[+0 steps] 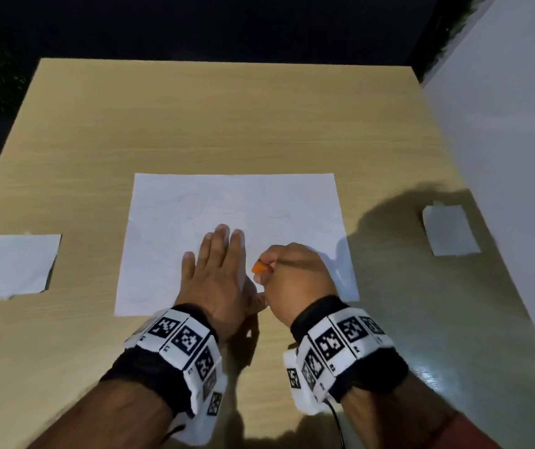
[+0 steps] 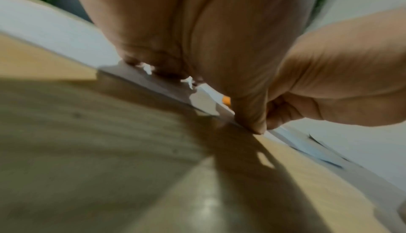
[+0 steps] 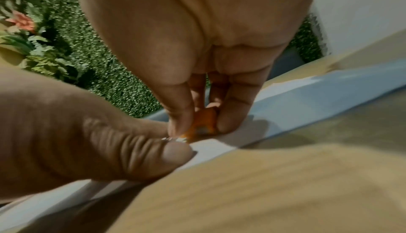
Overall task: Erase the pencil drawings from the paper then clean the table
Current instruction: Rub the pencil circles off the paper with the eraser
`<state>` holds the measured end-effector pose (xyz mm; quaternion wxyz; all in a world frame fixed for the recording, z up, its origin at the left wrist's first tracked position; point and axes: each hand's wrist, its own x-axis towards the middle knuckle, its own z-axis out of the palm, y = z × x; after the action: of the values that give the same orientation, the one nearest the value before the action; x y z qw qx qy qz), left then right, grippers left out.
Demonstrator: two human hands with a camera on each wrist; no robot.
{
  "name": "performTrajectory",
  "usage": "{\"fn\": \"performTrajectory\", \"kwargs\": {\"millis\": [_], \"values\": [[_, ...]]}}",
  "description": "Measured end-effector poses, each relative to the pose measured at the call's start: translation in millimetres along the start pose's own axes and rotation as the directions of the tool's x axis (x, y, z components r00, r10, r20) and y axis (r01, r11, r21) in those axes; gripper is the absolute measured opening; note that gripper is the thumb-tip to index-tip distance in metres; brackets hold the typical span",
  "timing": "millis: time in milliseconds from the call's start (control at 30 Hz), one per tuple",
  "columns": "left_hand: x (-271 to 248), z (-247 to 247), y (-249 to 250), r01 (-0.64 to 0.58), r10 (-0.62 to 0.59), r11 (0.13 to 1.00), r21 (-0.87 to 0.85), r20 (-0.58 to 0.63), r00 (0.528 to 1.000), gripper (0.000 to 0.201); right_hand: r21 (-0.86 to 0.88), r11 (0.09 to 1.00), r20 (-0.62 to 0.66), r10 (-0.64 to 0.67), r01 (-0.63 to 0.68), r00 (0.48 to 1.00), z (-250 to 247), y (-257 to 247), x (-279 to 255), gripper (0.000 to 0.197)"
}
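Observation:
A white sheet of paper (image 1: 233,209) with faint pencil lines lies in the middle of the wooden table (image 1: 194,124). My left hand (image 1: 219,264) lies flat on the sheet's lower middle, fingers straight, pressing it down. Right beside it my right hand (image 1: 292,270) is curled round a small orange eraser (image 1: 259,266), whose tip pokes out on the hand's left side. In the right wrist view the orange eraser (image 3: 203,124) is pinched between thumb and fingers and touches the paper (image 3: 307,94). The left wrist view shows a sliver of the eraser (image 2: 226,101) past my palm.
A smaller white paper piece (image 1: 18,265) lies at the table's left edge. Another folded white piece (image 1: 450,230) lies at the right, next to a white wall (image 1: 512,157). Foliage (image 3: 98,63) stands beyond the far edge.

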<state>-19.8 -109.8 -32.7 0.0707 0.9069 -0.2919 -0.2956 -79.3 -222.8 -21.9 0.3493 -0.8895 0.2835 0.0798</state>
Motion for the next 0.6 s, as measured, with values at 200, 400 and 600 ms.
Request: {"fn": "performTrajectory", "kwargs": {"millis": [200, 400, 600], "values": [[4, 8, -7, 0.053, -0.056, 0.996, 0.072, 0.051, 0.997, 0.103, -0.051, 0.999, 0.017, 0.008, -0.007, 1.0, -19, 12, 2, 0.01], [5, 8, -9, 0.043, -0.049, 0.997, 0.063, 0.097, 0.994, 0.105, -0.113, 0.969, -0.187, 0.199, -0.222, 0.962, -45, 18, 7, 0.021], [3, 10, -9, 0.035, -0.042, 0.995, 0.094, 0.081, 0.996, 0.103, -0.001, 1.0, 0.077, 0.015, -0.015, 0.997, -16, 3, -3, 0.016]]}}
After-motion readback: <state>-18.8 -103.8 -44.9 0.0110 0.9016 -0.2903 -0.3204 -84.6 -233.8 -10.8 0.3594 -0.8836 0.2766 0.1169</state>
